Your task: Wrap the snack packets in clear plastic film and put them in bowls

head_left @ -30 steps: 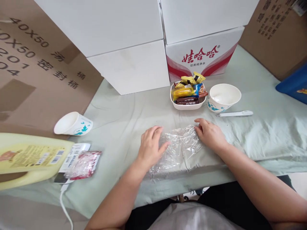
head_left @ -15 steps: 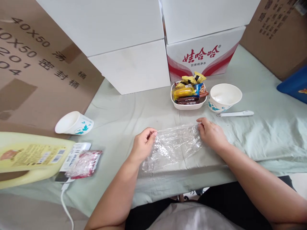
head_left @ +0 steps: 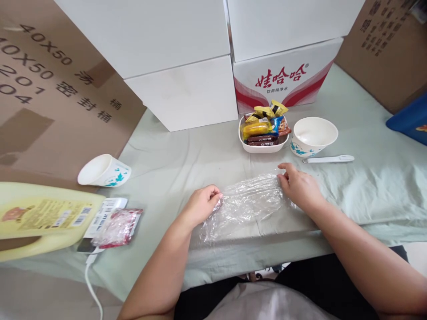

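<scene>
A crinkled clear plastic bag (head_left: 245, 205) lies flat on the pale green cloth (head_left: 187, 160) near the table's front edge. My left hand (head_left: 202, 205) pinches the bag's left edge with curled fingers. My right hand (head_left: 298, 187) holds the bag's right end, fingertips pressed on its upper corner. The bag stretches between the two hands.
Behind the bag stand a white tray of wrapped snacks (head_left: 263, 129), a white paper bowl (head_left: 313, 135) and a white pen-like stick (head_left: 328, 158). At left lie a tipped paper cup (head_left: 103, 171), a yellow jug (head_left: 40, 218) and a red packet (head_left: 116, 226). White and brown cartons (head_left: 180, 62) wall the back.
My left hand went from lying flat on the bag to pinching its left edge and drew it leftward. My right hand kept its hold on the right end.
</scene>
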Demonstrator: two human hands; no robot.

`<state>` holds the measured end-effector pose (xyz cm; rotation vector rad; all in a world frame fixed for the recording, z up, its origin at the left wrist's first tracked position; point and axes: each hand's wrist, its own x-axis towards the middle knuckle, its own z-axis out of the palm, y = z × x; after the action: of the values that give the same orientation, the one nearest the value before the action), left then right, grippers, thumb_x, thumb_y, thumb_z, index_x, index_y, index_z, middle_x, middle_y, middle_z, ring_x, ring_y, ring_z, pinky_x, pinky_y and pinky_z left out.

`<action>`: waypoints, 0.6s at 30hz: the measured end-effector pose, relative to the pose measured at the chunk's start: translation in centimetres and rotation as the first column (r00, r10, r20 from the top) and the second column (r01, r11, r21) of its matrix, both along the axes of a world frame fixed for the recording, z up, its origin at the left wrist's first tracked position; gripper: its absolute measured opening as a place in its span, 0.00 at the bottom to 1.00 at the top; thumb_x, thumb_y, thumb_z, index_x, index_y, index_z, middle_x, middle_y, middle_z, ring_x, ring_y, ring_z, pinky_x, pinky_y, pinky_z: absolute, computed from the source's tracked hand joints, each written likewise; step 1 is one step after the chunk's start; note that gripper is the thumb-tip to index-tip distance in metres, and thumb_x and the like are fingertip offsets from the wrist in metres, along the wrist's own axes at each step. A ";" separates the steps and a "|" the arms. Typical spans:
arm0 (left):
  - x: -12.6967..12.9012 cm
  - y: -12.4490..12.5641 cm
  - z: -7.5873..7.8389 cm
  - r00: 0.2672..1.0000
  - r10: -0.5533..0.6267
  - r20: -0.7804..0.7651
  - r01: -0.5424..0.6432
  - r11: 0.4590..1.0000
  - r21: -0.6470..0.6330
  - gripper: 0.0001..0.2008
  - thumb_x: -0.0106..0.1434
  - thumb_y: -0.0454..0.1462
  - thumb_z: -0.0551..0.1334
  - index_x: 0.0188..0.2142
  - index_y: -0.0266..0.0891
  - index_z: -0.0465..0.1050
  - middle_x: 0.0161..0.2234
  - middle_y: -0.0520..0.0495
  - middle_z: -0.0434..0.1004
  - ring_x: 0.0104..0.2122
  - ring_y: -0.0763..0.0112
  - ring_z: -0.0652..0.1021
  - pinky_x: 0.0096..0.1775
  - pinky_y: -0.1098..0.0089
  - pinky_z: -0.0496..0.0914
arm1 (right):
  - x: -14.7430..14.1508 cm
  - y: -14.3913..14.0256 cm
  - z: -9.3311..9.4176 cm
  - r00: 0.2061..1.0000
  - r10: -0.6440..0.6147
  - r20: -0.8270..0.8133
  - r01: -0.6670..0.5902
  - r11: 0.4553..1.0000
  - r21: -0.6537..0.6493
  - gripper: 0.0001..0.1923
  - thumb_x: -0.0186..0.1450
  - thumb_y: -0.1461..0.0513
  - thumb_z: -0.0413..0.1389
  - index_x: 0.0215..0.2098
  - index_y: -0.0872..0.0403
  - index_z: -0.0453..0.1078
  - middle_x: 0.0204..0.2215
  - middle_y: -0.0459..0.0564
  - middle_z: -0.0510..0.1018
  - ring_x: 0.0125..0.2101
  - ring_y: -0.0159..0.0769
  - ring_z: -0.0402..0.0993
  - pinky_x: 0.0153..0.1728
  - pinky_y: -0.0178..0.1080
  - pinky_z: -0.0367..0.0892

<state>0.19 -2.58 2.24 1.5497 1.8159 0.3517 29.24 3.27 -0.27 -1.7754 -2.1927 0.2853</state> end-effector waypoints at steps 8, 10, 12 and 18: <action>-0.2 -0.1 0.8 0.985 -0.028 -0.171 0.025 1.000 -0.016 0.14 0.65 0.43 0.50 0.27 0.42 0.66 0.25 0.53 0.74 0.23 0.71 0.72 0.27 0.71 0.62 | -0.7 0.1 0.1 0.994 0.003 0.107 0.003 0.998 -0.059 0.17 0.70 0.59 0.47 0.54 0.56 0.66 0.37 0.54 0.82 0.36 0.46 0.79 0.31 0.40 0.63; 0.0 -0.2 1.1 0.971 -0.052 -0.234 0.047 0.998 -0.030 0.13 0.65 0.42 0.50 0.27 0.42 0.65 0.25 0.52 0.74 0.23 0.71 0.72 0.28 0.71 0.61 | -0.8 0.2 0.0 0.992 -0.012 0.123 0.021 0.997 -0.071 0.17 0.70 0.58 0.47 0.53 0.56 0.66 0.37 0.54 0.82 0.36 0.46 0.78 0.31 0.40 0.62; 0.2 -0.1 1.4 0.950 -0.067 -0.303 0.057 0.997 -0.043 0.13 0.65 0.42 0.51 0.27 0.42 0.66 0.25 0.53 0.73 0.24 0.69 0.72 0.28 0.70 0.61 | -0.9 0.2 -0.1 0.989 -0.022 0.147 0.033 0.997 -0.072 0.17 0.71 0.57 0.47 0.53 0.55 0.66 0.35 0.54 0.82 0.35 0.46 0.78 0.30 0.39 0.62; 0.5 -0.6 1.8 0.831 -0.028 -0.555 0.046 0.999 0.019 0.06 0.63 0.41 0.60 0.32 0.42 0.70 0.29 0.49 0.76 0.29 0.62 0.75 0.29 0.66 0.64 | -1.0 0.2 -0.5 0.976 0.005 0.218 0.005 0.999 -0.045 0.18 0.71 0.56 0.46 0.54 0.57 0.66 0.34 0.56 0.82 0.34 0.45 0.78 0.29 0.38 0.61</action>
<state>0.74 -3.16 4.01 1.8386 2.2149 -0.1144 28.23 3.51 -0.72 -1.9122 -2.3515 0.1463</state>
